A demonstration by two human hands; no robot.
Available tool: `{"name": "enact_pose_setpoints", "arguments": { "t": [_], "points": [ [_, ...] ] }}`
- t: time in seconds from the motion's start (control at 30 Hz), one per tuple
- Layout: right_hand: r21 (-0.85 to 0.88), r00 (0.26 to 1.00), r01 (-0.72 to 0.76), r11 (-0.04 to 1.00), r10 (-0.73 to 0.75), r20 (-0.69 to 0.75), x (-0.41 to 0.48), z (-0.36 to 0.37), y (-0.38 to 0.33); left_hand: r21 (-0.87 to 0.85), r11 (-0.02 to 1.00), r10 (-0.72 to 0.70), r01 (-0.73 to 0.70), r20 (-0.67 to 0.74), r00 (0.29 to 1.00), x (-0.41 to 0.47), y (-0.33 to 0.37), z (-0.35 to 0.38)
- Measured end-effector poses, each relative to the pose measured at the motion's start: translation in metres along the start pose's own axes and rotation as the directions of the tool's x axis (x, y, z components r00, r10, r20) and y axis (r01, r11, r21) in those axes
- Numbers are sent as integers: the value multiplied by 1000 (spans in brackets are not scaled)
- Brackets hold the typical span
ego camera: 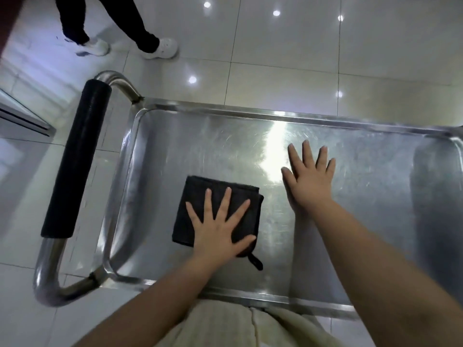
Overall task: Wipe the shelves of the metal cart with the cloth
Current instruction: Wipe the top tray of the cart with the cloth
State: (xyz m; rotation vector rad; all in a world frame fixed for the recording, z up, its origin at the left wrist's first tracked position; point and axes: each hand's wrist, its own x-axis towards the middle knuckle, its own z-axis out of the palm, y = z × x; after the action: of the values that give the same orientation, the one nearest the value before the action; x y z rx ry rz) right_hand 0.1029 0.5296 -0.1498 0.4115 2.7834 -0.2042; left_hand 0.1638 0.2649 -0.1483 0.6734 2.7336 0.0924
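Observation:
A folded black cloth (198, 196) lies flat on the left part of the metal cart's top shelf (375, 186). My left hand (220, 226) presses down on the cloth with its fingers spread and straight. A small loop tag (255, 261) sticks out from the cloth's near corner. To the right, my right hand (310, 179) lies flat on the bare steel, fingers spread, holding nothing. The lower shelves are hidden under the top one.
The cart's push handle with a black foam grip (75, 159) curves out on the left. Glossy white floor tiles (275, 58) surround the cart. Another person's legs and white shoes (160, 47) stand at the far left beyond the cart.

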Motion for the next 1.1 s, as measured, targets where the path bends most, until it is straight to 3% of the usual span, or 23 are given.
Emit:
{"name": "enact_pose_setpoints", "arguments": {
  "t": [0.17,0.37,0.47,0.63,0.73,0.93,1.0,1.1],
  "points": [
    [-3,997,8,1000,-8,-80,-5,11,-1,-14,994,-109,109,-26,994,64,-3,-15],
    [14,991,38,999,-36,-127,-5,16,2,-16,971,-236,237,70,969,193,-6,-57],
    [19,990,43,999,-40,-133,-4,18,5,5,980,-197,197,49,979,177,7,-48],
    [50,989,46,998,-38,-140,-5,19,6,49,999,-16,18,-24,1000,78,3,-19],
    [48,990,44,998,-37,-134,-6,17,4,33,991,-128,128,-9,992,67,-40,-21],
    [45,990,43,998,-36,-134,-3,17,3,-104,907,-412,408,-10,911,155,-112,-60],
    [50,990,42,998,-35,-139,-2,17,4,-98,900,-427,424,-8,904,175,-102,-64],
    [58,989,45,997,-36,-146,-1,18,6,-58,947,-317,316,-10,948,189,-45,-59]
  ]
}}
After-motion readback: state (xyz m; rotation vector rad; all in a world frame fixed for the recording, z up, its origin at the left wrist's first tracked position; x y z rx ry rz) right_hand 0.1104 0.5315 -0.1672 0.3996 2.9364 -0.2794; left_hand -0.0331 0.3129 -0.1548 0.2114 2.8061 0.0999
